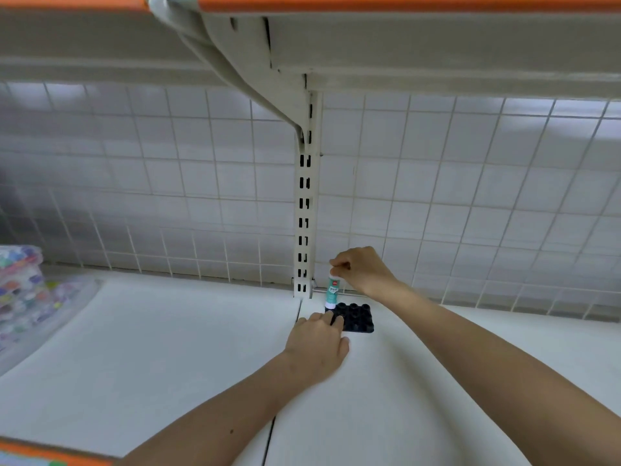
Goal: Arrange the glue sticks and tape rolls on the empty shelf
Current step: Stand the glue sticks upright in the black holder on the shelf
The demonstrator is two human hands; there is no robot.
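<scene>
1. The right hand (363, 269) pinches the cap end of one glue stick (333, 292). Its fingers (339, 265) are curled tight round the top, and the stick hangs upright straight below them.
2. The foot of the stick sits at the far left corner socket of a black holder (358, 319), directly under the right fingers. I cannot tell whether it is fully seated or only touching the rim.
3. The left hand (319, 344) lies flat on the shelf (168, 348). Its fingers (327, 317) are nearly straight and grip nothing, and the tips press on the near left edge of the holder, apparently to steady it.
4. Beyond the left fingertips, every other socket that shows looks unfilled, so this seems to be the first stick going in.
5. No tape rolls are in view, either near the fingers or elsewhere on the shelf. Well to the left of the left hand there is only a blurred stack of colourful packets (20, 287).
6. Judged from this, the task is at an early stage. One glue stick is almost placed, while the remaining sticks and all the tape rolls are yet to be arranged.
7. Just behind the right fingers stand the slotted upright (305, 213) and the wire grid back (470, 196).
</scene>
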